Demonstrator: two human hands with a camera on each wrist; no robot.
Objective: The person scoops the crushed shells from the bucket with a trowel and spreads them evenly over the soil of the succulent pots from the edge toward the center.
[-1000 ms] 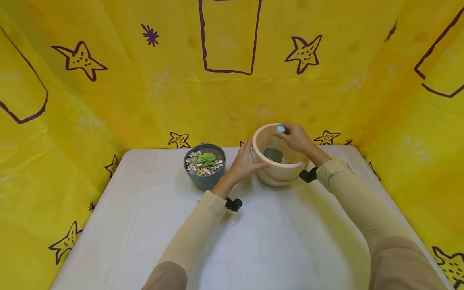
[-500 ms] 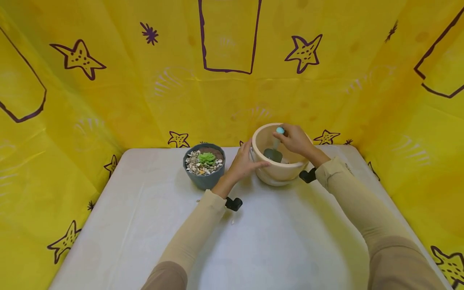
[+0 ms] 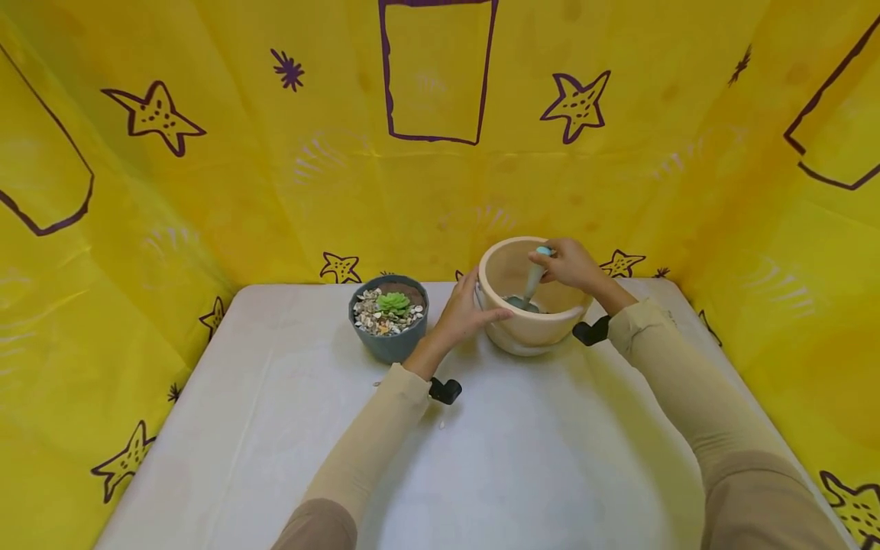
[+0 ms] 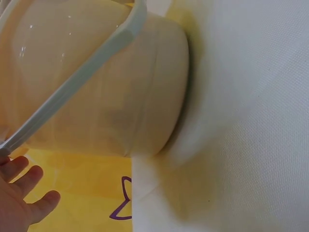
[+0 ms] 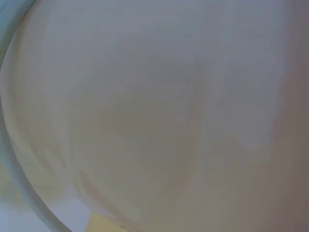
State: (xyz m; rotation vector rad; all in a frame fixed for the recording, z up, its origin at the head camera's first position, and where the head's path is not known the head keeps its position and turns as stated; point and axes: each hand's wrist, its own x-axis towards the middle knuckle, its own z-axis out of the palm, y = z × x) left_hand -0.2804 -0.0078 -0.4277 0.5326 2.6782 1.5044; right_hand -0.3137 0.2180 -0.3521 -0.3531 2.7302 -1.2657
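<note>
In the head view a cream bucket [image 3: 532, 336] stands upright near the back edge, right of centre. Its pale handle [image 4: 79, 77] hangs along its side in the left wrist view. My left hand [image 3: 462, 312] rests against the bucket's left side, fingers extended and thumb along the front of the rim. Over the opening, my right hand [image 3: 569, 265] holds a small hand trowel [image 3: 534, 281] by its light grey handle with a pale blue end. The trowel's dark blade is down inside the bucket, partly hidden by the front rim. What lies on the bucket's floor is mostly hidden.
Left of the bucket stands a blue-grey pot [image 3: 392, 345] with a green succulent [image 3: 394, 303], pale pebbles and brown soil. A few tiny bits lie on the white tabletop [image 3: 509, 458]. Yellow sheeting [image 3: 330, 183] with drawn starfish encloses the back and sides.
My right hand has shifted slightly right with the trowel, whose handle now leans right and whose blade sits lower behind the front rim. My left hand keeps its place on the bucket.
</note>
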